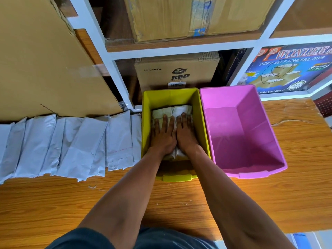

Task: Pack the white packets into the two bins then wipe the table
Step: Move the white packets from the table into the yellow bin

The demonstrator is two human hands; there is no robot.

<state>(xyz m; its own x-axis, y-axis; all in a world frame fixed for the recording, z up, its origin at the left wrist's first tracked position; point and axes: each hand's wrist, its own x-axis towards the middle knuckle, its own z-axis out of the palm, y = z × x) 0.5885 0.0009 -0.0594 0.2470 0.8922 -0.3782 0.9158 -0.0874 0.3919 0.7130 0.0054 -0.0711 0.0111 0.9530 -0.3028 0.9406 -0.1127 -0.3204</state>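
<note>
Packets (68, 144), white, row on counter (179, 203) at left: unpacked. Yellow bin (146, 123): few packets inside, my left hand (162, 136) and right hand (186, 134) flat, pressing them. Pink bin (276, 159): unfilled. Wiping, I judge, not begun.

A single wide-angle head camera is looking forward and steeply down from close above the worktop (296, 194), facing the shelving (181, 54) behind it, with both forearms reaching away from the lower edge into mid-frame.
</note>
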